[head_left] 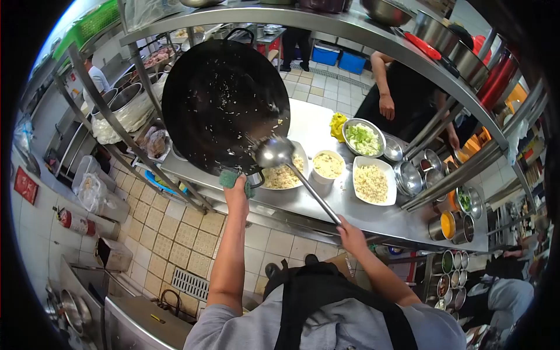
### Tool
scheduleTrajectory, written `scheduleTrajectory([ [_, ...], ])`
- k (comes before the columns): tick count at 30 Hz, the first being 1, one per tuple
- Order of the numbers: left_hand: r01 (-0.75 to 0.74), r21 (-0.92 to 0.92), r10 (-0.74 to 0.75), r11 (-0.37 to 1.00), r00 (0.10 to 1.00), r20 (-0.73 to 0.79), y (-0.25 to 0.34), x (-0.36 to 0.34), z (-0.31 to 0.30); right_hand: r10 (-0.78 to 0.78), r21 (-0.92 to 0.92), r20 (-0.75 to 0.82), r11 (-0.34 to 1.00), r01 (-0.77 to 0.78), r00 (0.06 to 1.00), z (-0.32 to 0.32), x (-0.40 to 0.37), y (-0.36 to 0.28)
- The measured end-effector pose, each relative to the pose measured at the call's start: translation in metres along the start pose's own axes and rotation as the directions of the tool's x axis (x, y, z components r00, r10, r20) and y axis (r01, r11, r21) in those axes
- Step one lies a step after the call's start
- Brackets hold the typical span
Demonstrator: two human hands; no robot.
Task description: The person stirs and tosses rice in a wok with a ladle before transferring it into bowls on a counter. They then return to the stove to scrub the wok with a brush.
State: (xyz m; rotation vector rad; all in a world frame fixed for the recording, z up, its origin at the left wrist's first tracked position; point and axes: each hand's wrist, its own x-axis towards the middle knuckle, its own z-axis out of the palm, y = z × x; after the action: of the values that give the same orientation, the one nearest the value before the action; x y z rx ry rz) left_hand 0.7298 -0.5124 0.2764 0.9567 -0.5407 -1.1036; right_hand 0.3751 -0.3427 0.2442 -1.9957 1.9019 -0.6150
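My left hand (237, 191) is closed on the near handle of a big black wok (219, 111), with a green cloth or pad (228, 178) between. The wok is tipped toward me above the steel counter, and rice grains cling to its inside. In my right hand (352, 235), a long-handled metal ladle (275, 153) reaches to the wok's lower rim. Beneath the ladle, fried rice (284, 177) fills a white dish partly hidden by the wok and ladle. To its right are a round white tub of rice (328, 165) and a squarish white bowl of rice (371, 183).
A metal bowl of chopped greens (363, 137) and a yellow bunched item (338, 126) sit farther back. Overhead runs a steel shelf (326, 28) with pots. Across the counter stands a person in dark clothes (402, 93). Small metal bowls (409, 178) crowd the right.
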Motion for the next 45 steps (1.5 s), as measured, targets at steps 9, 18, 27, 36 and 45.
scheduleTrajectory([
  [9, 0.094, 0.015, -0.092, 0.995, 0.989, -0.119, 0.060, -0.031, -0.042, -0.074, 0.070, 0.036, 0.995, 0.071, 0.997, -0.167, 0.015, -0.035],
  [18, -0.015, -0.495, -0.283, 0.869, 0.806, -0.520, 0.042, -0.418, -0.013, -0.639, 0.684, 0.412, 0.688, 0.243, 0.649, -0.080, 0.078, -0.065],
  [27, -0.545, -0.187, -0.204, 0.817, 0.029, -0.978, -0.050, -0.733, 0.078, -0.753, 0.756, 0.652, 0.655, 0.002, 0.088, -0.044, 0.013, -0.074],
  [36, -0.845, 0.191, -0.174, 0.499, -0.313, -0.934, -0.100, -0.903, 0.136, -0.374, -0.065, 0.362, 0.903, -0.424, -0.854, -0.046, -0.185, -0.229],
  [45, -0.941, 0.223, -0.287, 0.254, -0.293, -0.912, -0.107, -1.040, 0.069, -0.676, 0.910, 0.207, -0.133, 0.393, -0.708, 0.037, -0.429, -0.219],
])
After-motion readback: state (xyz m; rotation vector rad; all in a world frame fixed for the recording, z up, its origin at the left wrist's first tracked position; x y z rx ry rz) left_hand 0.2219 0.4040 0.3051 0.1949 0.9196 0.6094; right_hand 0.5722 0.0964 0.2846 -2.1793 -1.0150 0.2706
